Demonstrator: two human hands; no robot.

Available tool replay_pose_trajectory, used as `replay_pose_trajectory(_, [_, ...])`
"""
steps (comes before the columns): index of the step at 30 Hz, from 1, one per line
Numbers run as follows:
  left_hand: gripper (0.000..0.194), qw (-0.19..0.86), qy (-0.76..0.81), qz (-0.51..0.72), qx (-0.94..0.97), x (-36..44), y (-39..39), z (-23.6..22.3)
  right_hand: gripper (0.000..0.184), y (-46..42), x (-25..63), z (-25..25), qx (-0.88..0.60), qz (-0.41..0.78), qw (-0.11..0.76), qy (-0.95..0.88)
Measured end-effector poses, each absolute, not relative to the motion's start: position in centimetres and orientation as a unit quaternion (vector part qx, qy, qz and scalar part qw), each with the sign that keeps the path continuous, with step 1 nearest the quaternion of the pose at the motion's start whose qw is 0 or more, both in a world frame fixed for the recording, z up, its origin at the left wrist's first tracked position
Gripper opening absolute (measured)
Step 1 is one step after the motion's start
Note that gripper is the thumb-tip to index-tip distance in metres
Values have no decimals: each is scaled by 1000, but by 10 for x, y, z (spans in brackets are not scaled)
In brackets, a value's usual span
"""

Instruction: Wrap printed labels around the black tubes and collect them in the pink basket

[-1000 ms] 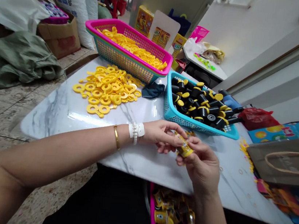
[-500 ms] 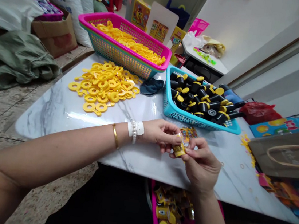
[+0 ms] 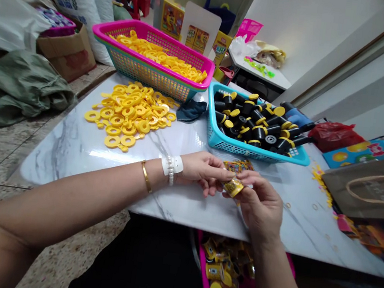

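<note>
Our left hand [image 3: 199, 169] and right hand [image 3: 263, 210] grip a small yellow printed cylinder [image 3: 233, 186] near the white marbled tabletop [image 3: 183, 209]'s front edge, with room toward the yellow plastic rings [image 3: 132, 112].

Tabletop [image 3: 189, 217]: white, glossy, with grey marble-like veining and a rounded near-left corner. Spread across the left part: loose, overlapping heap of yellow ring pieces [image 3: 131, 108], flat, several with small tabs. Directly behind the heap: teal mesh basket [image 3: 151, 74], set at an angle. To the right of that: dark cloth [image 3: 191, 111], crumpled, between the teal basket and a light-blue basket [image 3: 247, 150]. In front of the light-blue basket: flat printed pieces [image 3: 240, 164], partly hidden. Farther right: small thin rings [image 3: 315, 207], well apart, and a strip of scattered small yellow bits [image 3: 321, 184], too blurred for shape.
</note>
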State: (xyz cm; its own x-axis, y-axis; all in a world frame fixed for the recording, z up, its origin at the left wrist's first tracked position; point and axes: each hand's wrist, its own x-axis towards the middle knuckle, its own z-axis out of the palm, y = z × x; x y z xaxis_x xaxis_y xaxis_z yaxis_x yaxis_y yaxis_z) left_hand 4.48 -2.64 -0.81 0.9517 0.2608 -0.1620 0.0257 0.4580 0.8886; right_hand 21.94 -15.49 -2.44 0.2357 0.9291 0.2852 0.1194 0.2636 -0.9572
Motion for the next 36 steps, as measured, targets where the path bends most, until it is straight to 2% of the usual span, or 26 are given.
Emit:
replay_pose_trajectory(3, [56, 834, 167, 65, 521, 45, -28, -8, 22, -155, 216, -22, -495, 359, 566, -552])
replay_pose_trajectory(7, [57, 844, 135, 64, 515, 43, -29, -8, 7, -153, 213, -20, -448, 360, 633, -519])
replay_pose_trajectory(13, [52, 838, 139, 17, 527, 44, -32, -10, 21, -162, 212, -21, -475, 408, 599, -499])
replay_pose_trajectory(17, [57, 846, 115, 26, 520, 45, -35, -10, 11, -170, 203, -23, -471, 388, 642, -464])
replay_pose_trajectory(19, [57, 843, 103, 29, 527, 45, -36, -9, 10, -173, 198, -23, -472, 400, 637, -460])
replay_pose_trajectory(22, [54, 835, 101, -13, 540, 43, -41, -7, 10, -183, 193, -23, -471, 422, 622, -461])
replay_pose_trajectory(27, [60, 825, 65, -111, 551, 42, -53, -7, 11, -215, 191, -20, -477, 401, 659, -421])
replay_pose_trajectory(30, [53, 795, 116, -72, 591, 43, -52, -8, 13, -246, 208, -20, -546, 365, 612, -442])
replay_pose_trajectory(33, [33, 717, 221, 37, 660, 45, -46, -6, 9, -279, 237, -18, -607, 314, 492, -540])
replay_pose_trajectory(36, [21, 631, 285, 121, 711, 48, -41, -4, 12, -296, 259, -13, -638, 198, 378, -641])
